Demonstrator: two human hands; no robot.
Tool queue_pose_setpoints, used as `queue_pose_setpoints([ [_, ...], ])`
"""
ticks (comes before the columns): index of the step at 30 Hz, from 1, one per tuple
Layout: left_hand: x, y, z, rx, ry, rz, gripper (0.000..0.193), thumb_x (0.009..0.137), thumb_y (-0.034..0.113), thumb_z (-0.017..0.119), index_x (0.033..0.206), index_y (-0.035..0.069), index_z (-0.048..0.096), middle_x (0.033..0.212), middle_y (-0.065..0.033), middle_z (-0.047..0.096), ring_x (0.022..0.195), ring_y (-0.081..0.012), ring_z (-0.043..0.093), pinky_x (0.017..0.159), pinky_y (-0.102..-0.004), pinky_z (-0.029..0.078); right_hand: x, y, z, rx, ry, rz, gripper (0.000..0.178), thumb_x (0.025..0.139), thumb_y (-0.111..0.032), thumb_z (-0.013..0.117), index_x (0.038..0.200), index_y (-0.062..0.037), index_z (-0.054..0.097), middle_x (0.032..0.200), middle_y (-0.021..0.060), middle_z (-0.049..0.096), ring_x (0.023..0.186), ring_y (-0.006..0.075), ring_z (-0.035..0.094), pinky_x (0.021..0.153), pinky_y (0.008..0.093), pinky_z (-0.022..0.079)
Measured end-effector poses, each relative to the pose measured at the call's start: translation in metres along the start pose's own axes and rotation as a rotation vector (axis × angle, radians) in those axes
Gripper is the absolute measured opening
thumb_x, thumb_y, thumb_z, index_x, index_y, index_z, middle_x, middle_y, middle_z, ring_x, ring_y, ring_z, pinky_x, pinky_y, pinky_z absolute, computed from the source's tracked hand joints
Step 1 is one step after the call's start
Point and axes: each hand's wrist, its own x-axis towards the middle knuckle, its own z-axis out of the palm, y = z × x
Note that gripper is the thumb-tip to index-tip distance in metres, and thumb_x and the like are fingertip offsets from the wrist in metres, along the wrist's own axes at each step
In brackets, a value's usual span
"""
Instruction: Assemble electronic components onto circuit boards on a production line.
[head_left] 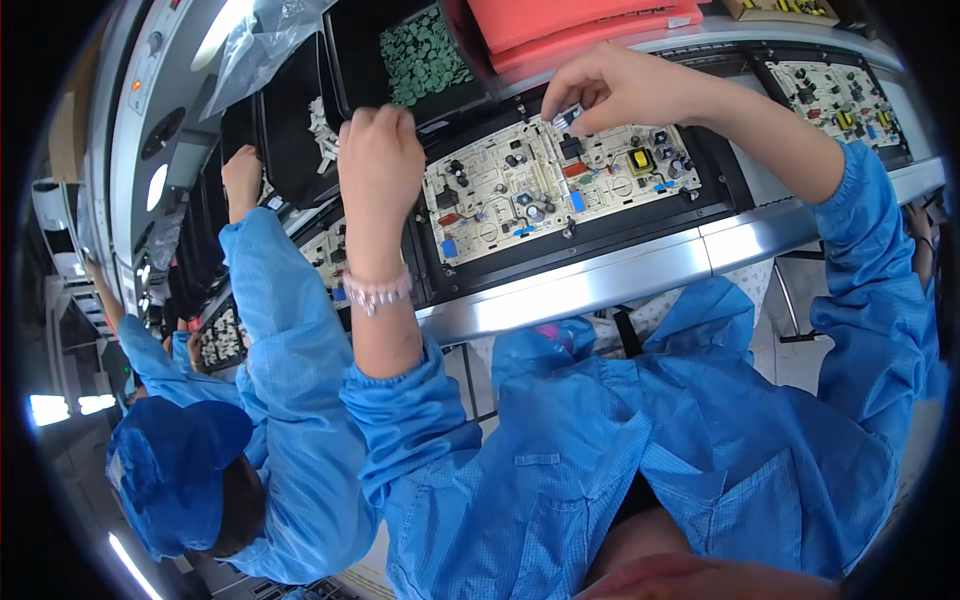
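Two beige circuit boards [487,211], side by side in a black carrier frame [722,172], lie in front of me. Over their far edge, my right hand [625,88] pinches a small silver-grey electronic component [568,117] between thumb and fingers. My left hand [380,165] is curled closed at the near left corner of a black bin holding green disc-shaped parts [425,58]. Its fingertips point away, so anything in them is hidden. A pink beaded bracelet [378,292] circles my left wrist.
A metal rail [560,285] edges the line nearest me. Red bins [580,25] stand behind the boards; another populated board [835,100] lies right. At left, a co-worker in a blue cap [180,475] reaches a hand [242,178] toward a black tray with white parts [322,135].
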Motion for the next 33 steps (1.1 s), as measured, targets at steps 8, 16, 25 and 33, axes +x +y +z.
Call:
queue_pose_setpoints([
  [8, 0.039, -0.027, 0.053, -0.269, -0.451, -0.26, 0.041, 0.096, 0.038, 0.047, 0.114, 0.006, 0.066, 0.106, -0.0238, 0.065, 0.105, -0.0397, 0.059, 0.093, -0.0415, 0.045, 0.004, -0.016, 0.015, 0.127, -0.08, 0.124, 0.032, 0.08, 0.006, 0.064, 0.112, 0.0006, 0.067, 0.107, 0.0078, 0.067, 0.088, 0.0105, 0.06, 0.081, 0.0256, 0.05],
  [16, 0.023, -0.021, 0.037, -0.171, -0.283, 0.004, 0.048, 0.096, 0.043, 0.047, 0.108, 0.003, 0.068, 0.105, -0.0231, 0.065, 0.1, -0.0386, 0.062, 0.088, -0.0417, 0.048, 0.023, -0.016, 0.03, -0.265, -0.119, 0.012, 0.031, 0.081, 0.003, 0.056, 0.11, 0.0019, 0.067, 0.098, 0.0132, 0.066, 0.082, 0.0179, 0.065, 0.075, 0.03, 0.052],
  [25, 0.023, -0.011, 0.025, -0.308, -0.222, 0.096, 0.03, 0.077, 0.012, 0.072, 0.105, 0.001, 0.067, 0.097, -0.017, 0.065, 0.088, -0.0337, 0.063, 0.076, -0.0376, 0.051, 0.046, -0.016, 0.034, -0.48, -0.143, 0.052, 0.027, 0.074, 0.004, 0.057, 0.098, 0.0009, 0.07, 0.093, 0.0182, 0.069, 0.085, 0.034, 0.067, 0.08, 0.0394, 0.053],
  [33, 0.022, -0.009, 0.01, -0.327, -0.197, -0.049, 0.014, 0.079, 0.004, 0.067, 0.093, 0.006, 0.07, 0.083, -0.01, 0.061, 0.072, -0.0277, 0.061, 0.063, -0.0344, 0.047, 0.051, -0.019, 0.024, -0.463, -0.223, 0.057, 0.029, 0.069, 0.008, 0.054, 0.093, 0.0052, 0.07, 0.089, 0.022, 0.069, 0.083, 0.0344, 0.069, 0.075, 0.0402, 0.055],
])
